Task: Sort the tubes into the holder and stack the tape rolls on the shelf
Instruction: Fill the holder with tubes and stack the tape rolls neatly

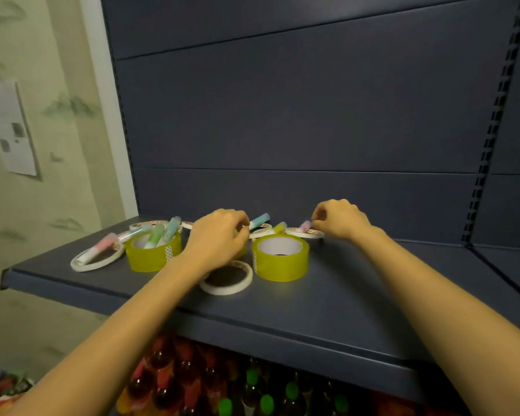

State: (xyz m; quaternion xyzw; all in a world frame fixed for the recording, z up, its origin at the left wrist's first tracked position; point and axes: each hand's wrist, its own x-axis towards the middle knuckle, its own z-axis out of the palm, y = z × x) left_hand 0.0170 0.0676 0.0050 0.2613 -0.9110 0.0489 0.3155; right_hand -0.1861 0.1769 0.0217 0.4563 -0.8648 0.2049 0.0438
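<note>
On the dark shelf [327, 295], my left hand [219, 238] hovers with curled fingers between the two wide yellow tape rolls; what it holds is hidden. The left yellow roll [152, 253] has a green tube [154, 237] and a blue tube [170, 231] standing in its core. The right yellow roll [279, 259] is empty. My right hand [341, 220] pinches the end of a pink tube [304, 226] lying on a small white roll [308, 234]. A blue tube [260, 220] and a yellow tube [279, 227] lie behind.
A thin white tape roll [227, 279] lies in front of my left wrist. Another thin roll [98, 261] at the left has a pink tube [99, 247] across it. Small white rolls [147, 225] sit at the back. Bottles [210, 385] fill the shelf below.
</note>
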